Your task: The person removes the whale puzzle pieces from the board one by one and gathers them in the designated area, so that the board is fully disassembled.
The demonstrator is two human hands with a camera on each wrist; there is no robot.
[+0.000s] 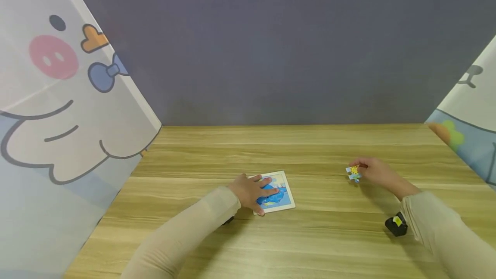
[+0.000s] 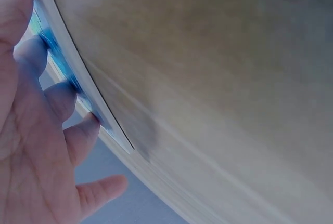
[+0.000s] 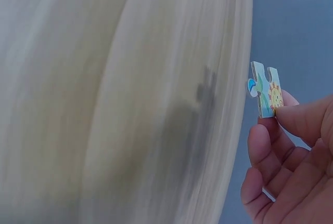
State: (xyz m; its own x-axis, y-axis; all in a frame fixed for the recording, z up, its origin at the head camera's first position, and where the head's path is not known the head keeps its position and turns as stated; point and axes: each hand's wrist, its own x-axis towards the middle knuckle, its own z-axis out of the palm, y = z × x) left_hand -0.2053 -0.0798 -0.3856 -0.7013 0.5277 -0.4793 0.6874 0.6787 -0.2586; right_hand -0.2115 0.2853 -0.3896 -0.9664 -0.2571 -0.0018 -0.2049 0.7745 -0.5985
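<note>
Beige sleeves (image 1: pixel 184 238) are extending over the wood-grain tabletop (image 1: pixel 310 240). Near five o'clock in the head view, the left hand (image 1: pixel 251 192) is resting, grip released, fingers spread, on a framed jigsaw puzzle (image 1: pixel 286 196); near four, the right hand (image 1: pixel 379 175) is pinching a sun-printed jigsaw piece (image 3: pixel 265 99).

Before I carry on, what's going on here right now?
A person is handling a jigsaw puzzle on a wooden table with both hands. The left hand rests, fingers spread, on the framed puzzle board, over its blue picture. The right hand pinches a puzzle piece showing a smiling sun and green leaves, held above the table, well apart from the board. The left hand covers part of the board, so I can't tell how many pieces are in.
</note>
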